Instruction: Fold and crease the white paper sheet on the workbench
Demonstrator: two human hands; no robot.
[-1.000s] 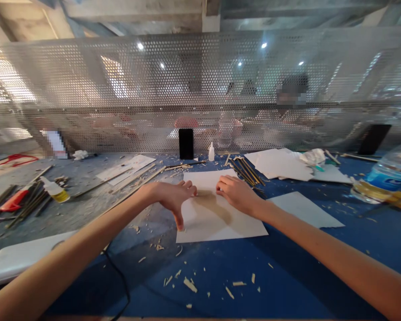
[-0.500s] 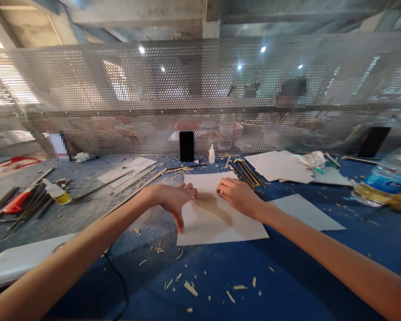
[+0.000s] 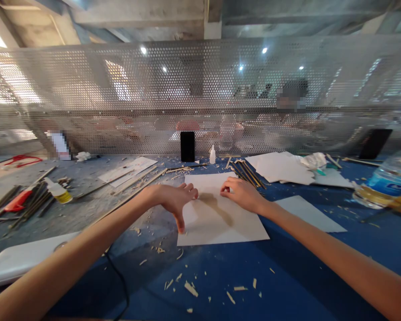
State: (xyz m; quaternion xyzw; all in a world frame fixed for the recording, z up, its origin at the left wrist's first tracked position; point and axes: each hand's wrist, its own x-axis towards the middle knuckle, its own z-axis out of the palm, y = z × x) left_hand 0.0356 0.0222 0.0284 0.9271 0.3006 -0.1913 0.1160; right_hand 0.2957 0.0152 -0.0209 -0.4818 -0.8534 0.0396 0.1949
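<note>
A sheet of white paper (image 3: 217, 227) lies flat on the blue tabletop in front of me. My left hand (image 3: 178, 198) rests at its left side, thumb stretched down toward me and well apart from the fingers, thumb tip touching the paper. Over the upper right part of the sheet is my right hand (image 3: 242, 192), fingers curled and thumb drawn in close to them. Whether anything small sits between those fingertips is hidden. Thin dark sticks (image 3: 247, 173) lie just beyond my right hand.
Wood shavings (image 3: 190, 289) litter the table. At left are a red-handled tool (image 3: 16, 203), a yellow-labelled glue bottle (image 3: 59, 191) and a white device (image 3: 23, 258). A phone (image 3: 187, 146) and white bottle (image 3: 212, 155) stand by the perforated screen (image 3: 147, 93). A water bottle (image 3: 387, 183) is at right.
My right hand has shifted slightly to the right over the paper, and its fingers have moved a little. My left hand stays in the same spot.
</note>
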